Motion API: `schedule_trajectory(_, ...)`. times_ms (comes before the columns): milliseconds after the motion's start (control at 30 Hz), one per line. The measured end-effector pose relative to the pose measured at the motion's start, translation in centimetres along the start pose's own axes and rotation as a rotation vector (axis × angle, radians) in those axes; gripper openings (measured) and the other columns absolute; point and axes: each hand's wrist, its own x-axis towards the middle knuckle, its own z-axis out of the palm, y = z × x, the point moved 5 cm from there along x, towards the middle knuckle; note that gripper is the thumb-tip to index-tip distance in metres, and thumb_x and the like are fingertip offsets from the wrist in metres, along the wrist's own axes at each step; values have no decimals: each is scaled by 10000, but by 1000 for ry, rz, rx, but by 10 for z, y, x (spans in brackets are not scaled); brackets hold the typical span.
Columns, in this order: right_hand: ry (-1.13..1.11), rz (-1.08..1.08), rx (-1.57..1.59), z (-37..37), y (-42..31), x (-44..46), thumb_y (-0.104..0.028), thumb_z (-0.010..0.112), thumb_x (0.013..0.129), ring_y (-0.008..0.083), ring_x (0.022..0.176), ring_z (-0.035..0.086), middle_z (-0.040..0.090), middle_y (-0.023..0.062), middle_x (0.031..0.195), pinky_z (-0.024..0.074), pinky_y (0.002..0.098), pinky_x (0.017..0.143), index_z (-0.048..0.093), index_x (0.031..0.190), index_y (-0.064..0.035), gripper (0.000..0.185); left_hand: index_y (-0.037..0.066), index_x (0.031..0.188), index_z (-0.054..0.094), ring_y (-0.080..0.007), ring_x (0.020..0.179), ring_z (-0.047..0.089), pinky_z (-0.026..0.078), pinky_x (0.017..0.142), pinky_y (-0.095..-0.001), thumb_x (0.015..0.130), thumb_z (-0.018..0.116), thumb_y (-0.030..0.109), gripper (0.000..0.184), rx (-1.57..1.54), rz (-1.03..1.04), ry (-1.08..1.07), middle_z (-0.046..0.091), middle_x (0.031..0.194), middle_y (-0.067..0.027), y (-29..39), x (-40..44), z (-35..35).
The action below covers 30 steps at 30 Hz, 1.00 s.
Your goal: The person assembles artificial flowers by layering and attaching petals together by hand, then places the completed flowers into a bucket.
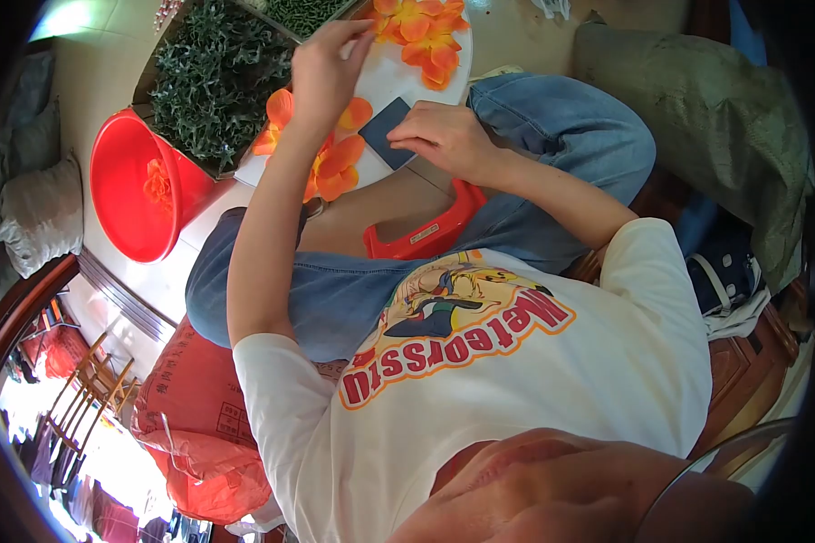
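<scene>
My left hand [328,72] is raised over the white board [385,86], between the box of dark green leaves and the orange flowers [412,23]. Its thumb and fingertips come together in a pinch; anything between them is too small to make out. Beside the dark blue square [388,133] on the board's near edge, my right hand [444,136] has its fingers pressed together, and what they hold, if anything, is hidden. More orange petals [337,167] lie under and beside my left forearm.
A box of dark green leaves [217,81] stands at upper left, with green pieces [303,14] behind it. A red bucket [122,199] holds an orange flower. The red plastic object [426,231] rests between my legs. A large sack [688,118] stands at right, red bags [199,389] at lower left.
</scene>
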Motion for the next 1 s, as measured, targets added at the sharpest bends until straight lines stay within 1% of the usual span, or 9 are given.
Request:
schedule_trajectory(100, 21, -45, -16, -1, -2, 1, -49, 753, 752, 223, 698, 634, 651, 71, 775, 514, 316, 607, 680, 878, -48, 145, 51, 1014, 704, -258, 871, 681, 542, 751, -334, 798, 759, 200, 268, 153, 163, -84, 696, 986, -74, 14, 7, 27)
schedule_trajectory(133, 27, -56, -19, 0, -2, 0, -48, 752, 751, 226, 697, 632, 649, 72, 773, 514, 317, 607, 679, 878, -47, 147, 64, 1030, 695, -285, 933, 644, 527, 794, -377, 774, 765, 252, 325, 191, 148, -129, 669, 1020, -66, 16, 7, 36)
schedule_trajectory(333, 54, -93, -3, -1, -2, -1, -44, 742, 758, 228, 710, 632, 653, 67, 782, 518, 324, 616, 677, 882, -45, 140, 67, 1010, 699, -295, 917, 627, 510, 816, -394, 817, 701, 190, 230, 305, 174, -76, 654, 976, -85, 6, 14, 66)
schedule_trajectory(467, 57, -60, 30, 0, 0, -4, -42, 734, 765, 225, 737, 639, 667, 63, 801, 526, 326, 641, 682, 890, -45, 135, 65, 972, 709, -289, 929, 632, 510, 808, -383, 850, 656, 149, 157, 281, 99, -63, 667, 987, -82, -5, 11, 60)
schedule_trajectory(667, 70, -28, 106, -15, -5, -6, -73, 751, 762, 249, 816, 647, 676, 77, 996, 531, 329, 714, 671, 1006, -46, 257, 62, 943, 712, -278, 916, 620, 515, 791, -384, 834, 651, 125, 140, 236, 113, -33, 676, 997, -60, -7, 1, 49)
schedule_trajectory(767, 181, 124, -63, -30, 41, -10, -153, 740, 776, 270, 898, 613, 639, 55, 1011, 513, 358, 775, 650, 1025, -84, 274, 60, 940, 711, -275, 915, 624, 517, 785, -376, 826, 657, 122, 140, 245, 137, -32, 682, 1010, -59, -9, -8, 47)
schedule_trajectory(867, 230, 186, -356, -49, 69, 2, -159, 726, 781, 259, 934, 593, 627, 40, 985, 503, 357, 811, 651, 1027, -86, 268, 58, 934, 710, -276, 920, 626, 519, 783, -375, 825, 660, 116, 133, 241, 105, -53, 688, 1003, -65, -10, -12, 49)
schedule_trajectory(967, 179, 194, -588, -42, 80, 9, -155, 736, 780, 236, 975, 579, 632, 12, 1014, 516, 337, 765, 663, 1035, -77, 277, 53, 926, 709, -280, 933, 625, 518, 787, -383, 820, 670, 113, 127, 182, -9, -58, 689, 1001, -67, -12, -11, 49)
schedule_trajectory(1000, 131, 196, -595, -40, 89, 7, -161, 731, 780, 235, 960, 583, 630, 12, 1001, 512, 340, 774, 670, 1013, -80, 254, 58, 940, 711, -278, 917, 637, 519, 790, -376, 823, 682, 130, 141, 187, -22, -50, 694, 997, -74, -12, -10, 49)
